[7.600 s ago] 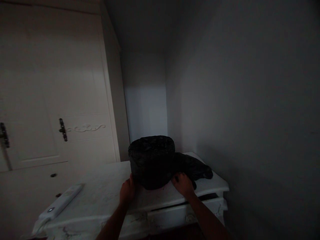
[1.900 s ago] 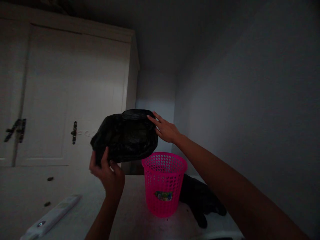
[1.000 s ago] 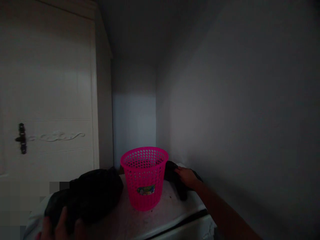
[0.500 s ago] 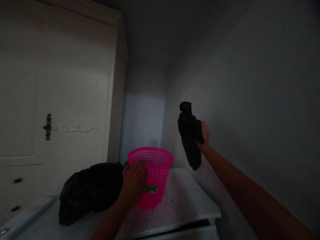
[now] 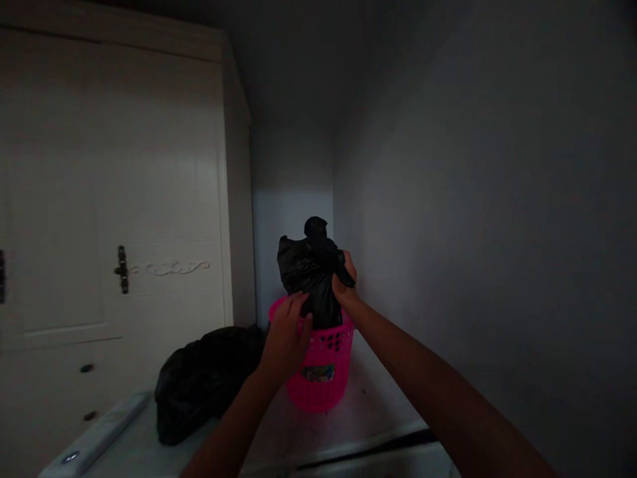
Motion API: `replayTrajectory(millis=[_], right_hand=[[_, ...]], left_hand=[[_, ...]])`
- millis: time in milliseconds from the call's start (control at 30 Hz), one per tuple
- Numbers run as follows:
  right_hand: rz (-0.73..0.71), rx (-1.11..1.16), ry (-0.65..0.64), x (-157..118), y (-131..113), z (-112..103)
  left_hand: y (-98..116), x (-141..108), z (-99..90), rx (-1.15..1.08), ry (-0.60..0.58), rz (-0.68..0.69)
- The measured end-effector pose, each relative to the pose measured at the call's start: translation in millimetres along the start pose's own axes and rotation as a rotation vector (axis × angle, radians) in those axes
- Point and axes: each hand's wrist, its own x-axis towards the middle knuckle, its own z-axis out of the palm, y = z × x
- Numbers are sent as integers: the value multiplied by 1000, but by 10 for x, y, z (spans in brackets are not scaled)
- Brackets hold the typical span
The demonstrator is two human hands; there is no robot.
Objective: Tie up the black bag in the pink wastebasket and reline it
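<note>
A pink perforated plastic basket [image 5: 318, 392] stands on a white surface with a label on its front. Partly inside its mouth is a black plastic bag [image 5: 318, 285], its bunched top sticking up above the rim. My right hand [image 5: 345, 279] is closed on the bag's right side, and the bag hides some of the fingers. At the basket's near left rim is my left hand [image 5: 288, 332], fingers stretched towards the bag and thumb apart; whether the fingertips press on the bag is hard to make out. Another black plastic bag [image 5: 199, 378] lies left of the basket.
The white surface [image 5: 279, 438] has a dark gap under its front edge. A long pale box-like object [image 5: 99, 438] lies at the lower left. A white wardrobe [image 5: 169, 186] rises behind on the left, and a grey wall [image 5: 472, 232] runs along the right.
My right hand has brought the black bag leftward from beside the wall and down into the basket's mouth. My left hand stays at the basket's rim, its fingers now by the bag.
</note>
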Motion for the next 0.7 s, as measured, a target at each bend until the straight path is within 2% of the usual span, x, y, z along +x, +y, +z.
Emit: replayTrajectory(millis=[200,267,367,467,533,600,700], right_hand=[[-205,47,-417,-165,-42,-103],[-219,20,-546,-164,-27,-154],[-190,-31,-663,-135,66,-259],[-117,-129,-804,-93,223,-437],[-49,-239,-856,-79,324,-562],[12,-291,-831,-91,376,-632],[31,-149,-802,-165,304,-569]], left_hand=[[-232,526,46,-4,148,17],[-316,639,84,50,73,-24],[-431,690,86,154,-97,-60],[-554,640,-1,228,-114,-54],[-635,599,-75,278,-83,-90],[-682,584,-121,332,-55,-146],[-621,620,-102,274,-81,-199]])
